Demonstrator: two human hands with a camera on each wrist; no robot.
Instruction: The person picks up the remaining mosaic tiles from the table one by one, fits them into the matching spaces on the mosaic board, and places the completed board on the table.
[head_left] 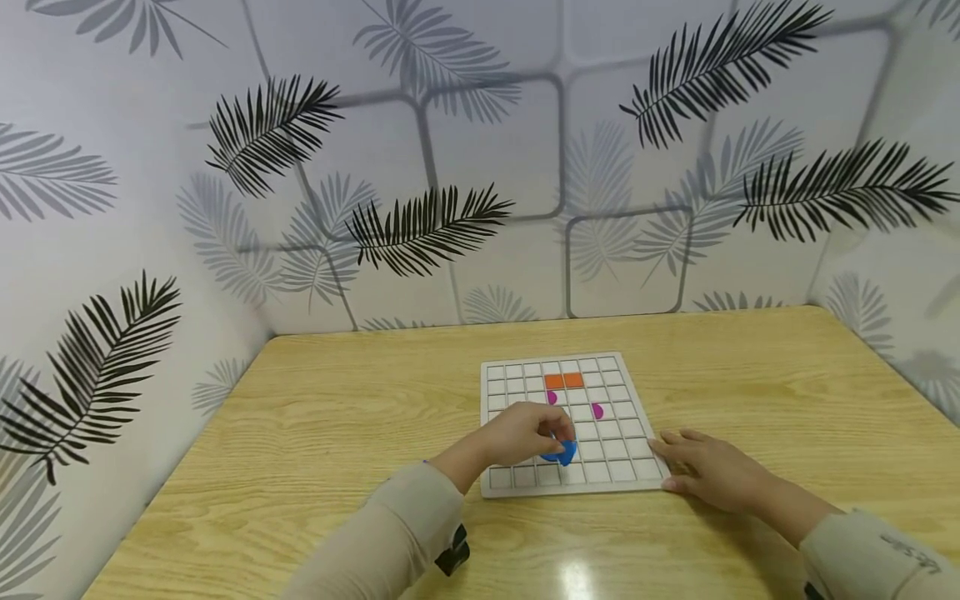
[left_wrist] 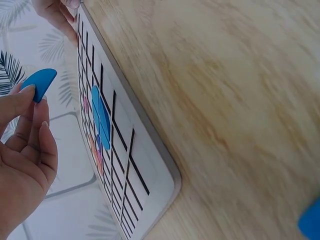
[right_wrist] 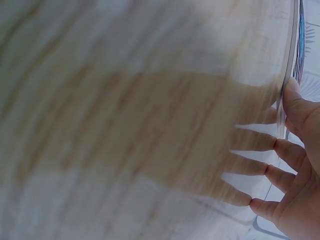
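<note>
My left hand (head_left: 527, 433) is over the front part of a white grid board (head_left: 513, 479). Between thumb and fingertips it pinches a blue half-round piece (left_wrist: 42, 82), raised above the squares in the left wrist view. On the board below lies more blue, a rounded shape (left_wrist: 101, 119) partly hidden by the hand in the head view. Two orange squares (head_left: 563, 381) sit side by side toward the back, with a magenta half-round (head_left: 552, 398) just in front and another magenta half-round (head_left: 597, 411) farther right. My right hand (head_left: 708, 468) rests at the board's right edge, fingers extended.
The board lies flat on a wood-grain table (head_left: 360, 392). Behind the table stands a wall (head_left: 510, 275) with a leaf pattern. A blue object (left_wrist: 311, 222), cut off by the frame, shows at the lower right of the left wrist view.
</note>
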